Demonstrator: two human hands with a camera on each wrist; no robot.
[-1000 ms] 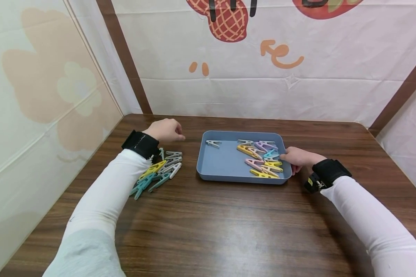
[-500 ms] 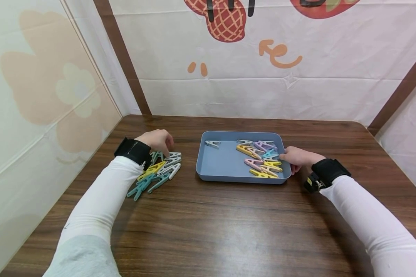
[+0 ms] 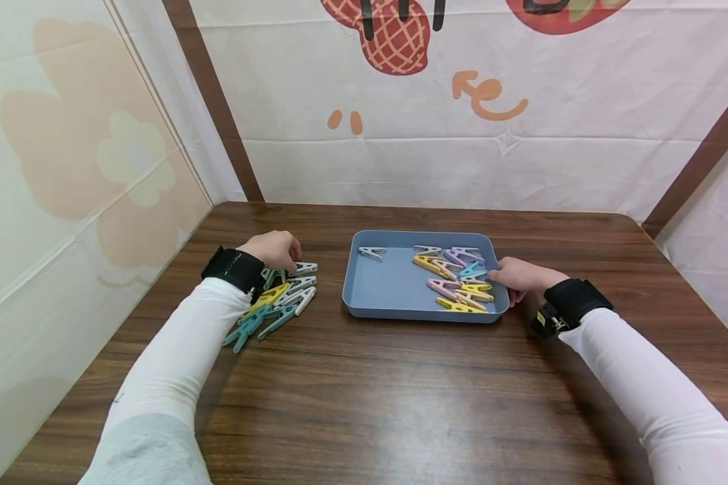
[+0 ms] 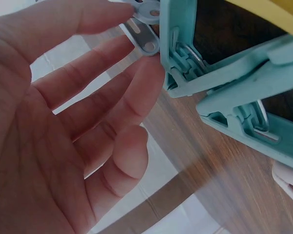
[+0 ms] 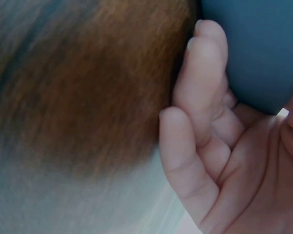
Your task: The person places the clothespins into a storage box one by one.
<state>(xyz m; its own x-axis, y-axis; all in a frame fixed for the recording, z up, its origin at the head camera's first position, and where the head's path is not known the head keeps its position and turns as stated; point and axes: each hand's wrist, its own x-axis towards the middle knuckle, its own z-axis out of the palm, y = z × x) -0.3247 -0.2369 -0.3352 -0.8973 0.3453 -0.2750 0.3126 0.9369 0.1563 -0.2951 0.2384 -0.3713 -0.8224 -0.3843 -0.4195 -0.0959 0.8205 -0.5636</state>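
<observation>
My left hand (image 3: pixel 274 249) is at the far end of a loose pile of clothespins on the table. Its thumb and a finger pinch one end of a grey clothespin (image 4: pixel 145 39), while the other fingers curve loosely below. Teal clothespins (image 4: pixel 190 80) lie right beside those fingertips, and a yellow clothespin (image 3: pixel 273 294) rests in the pile. At the other side, my right hand (image 3: pixel 524 275) grips the right wall of a blue-grey tray (image 3: pixel 385 286), thumb at the rim and fingers against the outside. Several pastel clothespins (image 3: pixel 443 286) crowd the tray's right half.
One pale clothespin (image 3: pixel 373 253) lies alone in the tray's far left corner. The dark wooden table (image 3: pixel 364 391) reaches back to a printed cloth wall (image 3: pixel 303 168), and another cloth wall (image 3: pixel 67 236) borders it on the left.
My left hand has come left and down from beyond the pile to its far end and taken hold of the grey clothespin. The right hand stays on the tray.
</observation>
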